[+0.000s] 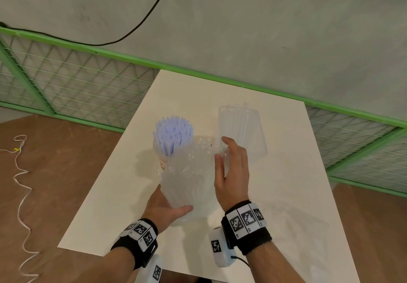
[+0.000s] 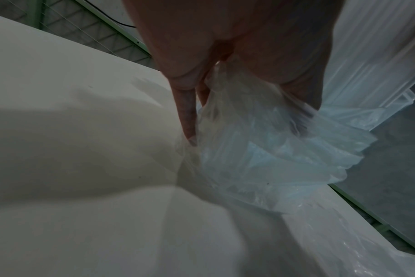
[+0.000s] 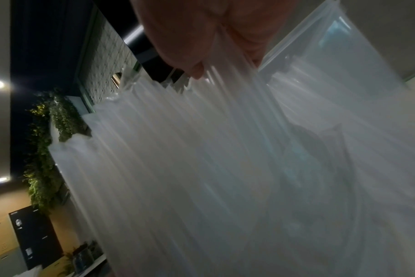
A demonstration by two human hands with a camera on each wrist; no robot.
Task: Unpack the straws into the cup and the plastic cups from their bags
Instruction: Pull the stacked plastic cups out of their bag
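Plastic cups [image 1: 187,181], still bagged, are held mid-counter as a stack w/ long axis running near-to-far, base cradled by left hand [image 1: 167,211], its fingers curled under. Bag mouth [image 1: 204,148] lies at far end, pinched by right hand [image 1: 231,172] fingers, which is the nearer hand for peeling. Paper cup [image 1: 161,159] at left holds straws [image 1: 174,135] upright; emptied straw bag [image 1: 241,132] lies far right on counter [image 1: 286,194].

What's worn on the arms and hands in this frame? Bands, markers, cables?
Both hands, left hand and right hand, are bare, with no gloves or sleeves. Each wrist carries a black strap: the left wristband and right wristband both hold white blocks printed with black square fiducial markers. A white camera module hangs under the right wrist, trailing a thin black cable.
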